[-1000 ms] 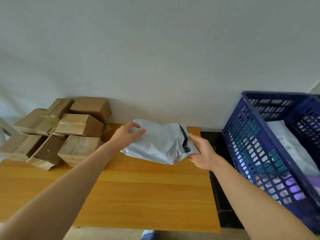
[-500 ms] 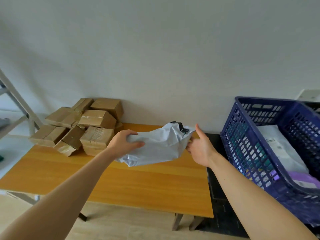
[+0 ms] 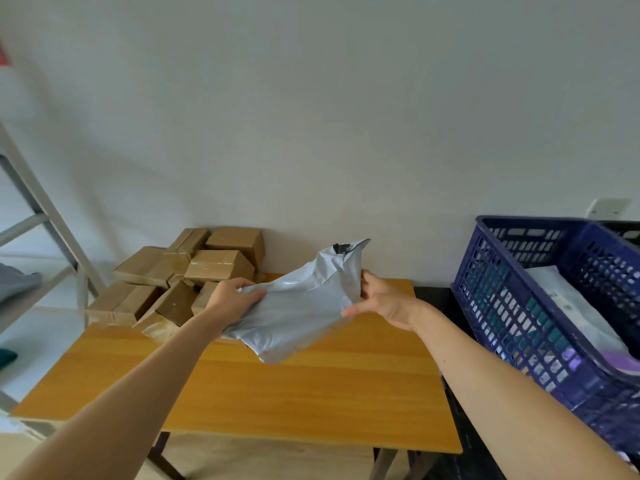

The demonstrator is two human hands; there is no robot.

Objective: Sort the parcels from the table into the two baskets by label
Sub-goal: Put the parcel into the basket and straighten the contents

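Over table (image 3: 311, 393) — parcel (image 3: 301, 306) between left hand (image 3: 230, 297) and right hand (image 3: 384, 299), both grips clasping it.

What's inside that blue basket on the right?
At least one white bagged parcel and a purple item lie in the blue basket. Whatever is under them, or behind the near wall, is hidden.
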